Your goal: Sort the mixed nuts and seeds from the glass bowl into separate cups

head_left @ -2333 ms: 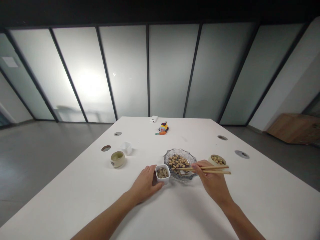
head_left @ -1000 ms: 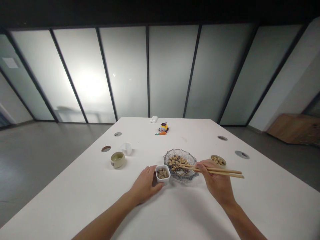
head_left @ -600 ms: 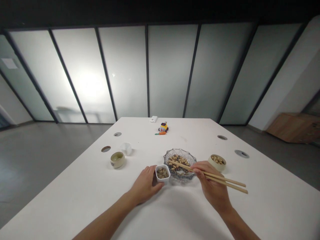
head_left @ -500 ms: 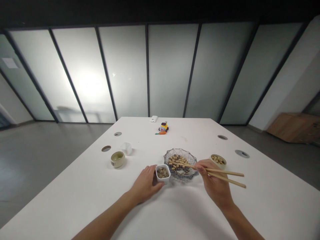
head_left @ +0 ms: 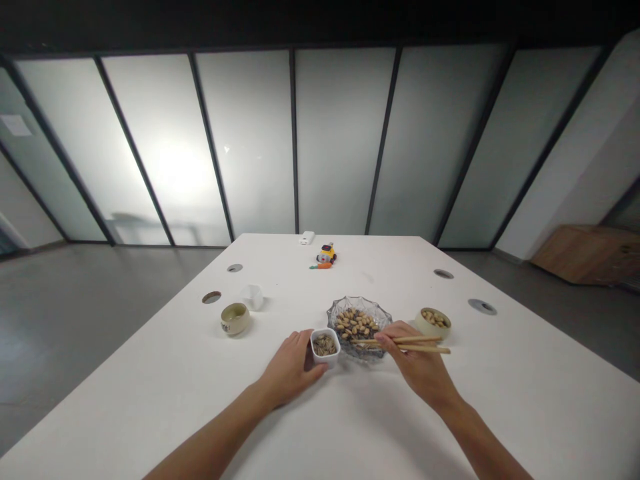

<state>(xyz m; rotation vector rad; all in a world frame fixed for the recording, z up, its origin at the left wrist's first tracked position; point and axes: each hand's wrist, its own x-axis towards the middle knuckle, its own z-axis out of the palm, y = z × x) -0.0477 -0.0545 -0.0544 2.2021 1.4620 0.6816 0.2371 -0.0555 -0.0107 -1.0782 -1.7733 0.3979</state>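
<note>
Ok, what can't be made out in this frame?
Head view:
Chopsticks: tips too small to tell whether they grip anything.
Nut bowl: base partly behind the right hand and chopsticks.
White cup: lower-left side behind the left hand.
Olive cup: markings too small to read.

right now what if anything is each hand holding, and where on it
The right hand grips a pair of chopsticks partway along their length; the left hand holds the square white cup around its left side.
</note>
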